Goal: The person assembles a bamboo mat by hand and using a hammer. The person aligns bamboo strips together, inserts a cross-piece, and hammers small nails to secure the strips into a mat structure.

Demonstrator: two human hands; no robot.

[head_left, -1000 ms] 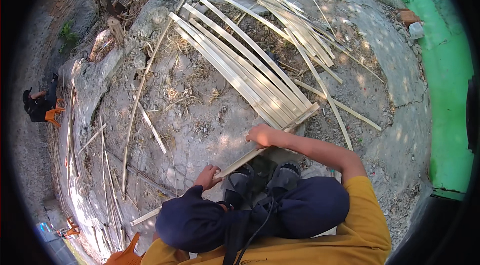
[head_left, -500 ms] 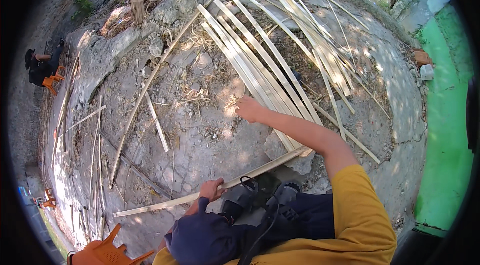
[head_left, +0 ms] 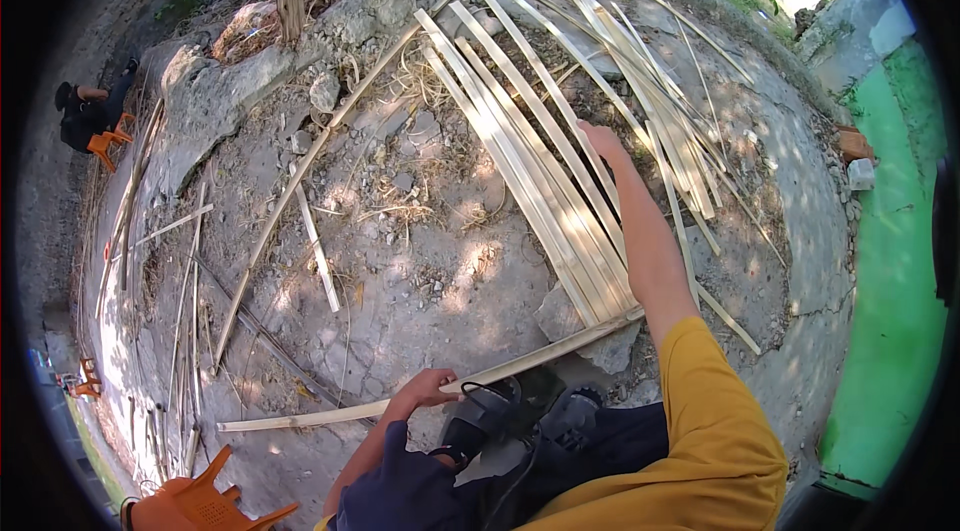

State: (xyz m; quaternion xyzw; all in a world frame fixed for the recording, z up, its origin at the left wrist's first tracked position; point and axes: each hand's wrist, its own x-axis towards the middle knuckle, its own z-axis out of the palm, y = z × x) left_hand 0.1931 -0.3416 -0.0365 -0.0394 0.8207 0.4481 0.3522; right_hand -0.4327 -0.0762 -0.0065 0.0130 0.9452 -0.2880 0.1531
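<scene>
Item, one crosswise strip (head_left: 545, 353), pale and flat: I find it at the left hand (head_left: 430, 389) and well nearer the body than the right hand (head_left: 603, 139). Its right end meets the near ends of the fanned strips (head_left: 515, 171), below the right hand; which lies uppermost there I cannot tell.

Item, hands, two, bare, well apart. Left: fingers curled and closed on the crosswise strip, left of its middle. Right: stretched forward, fingers at the rightmost of the fanned strips; whether they grip it or only touch it I cannot tell.

Item, bearing: the crosswise strip's long axis runs side to side, slightly bowed, its left end beyond the left hand and nearer the body, its right end slanting forward. The fanned strips run away from it, leaning forward and left, far ends spread.

Item, surroundings: loose strips (head_left: 672, 116) heaped right of the right hand; one long strip (head_left: 284, 216) slanting forward of the left hand; an orange chair (head_left: 205, 503) behind and left of the left hand.
</scene>
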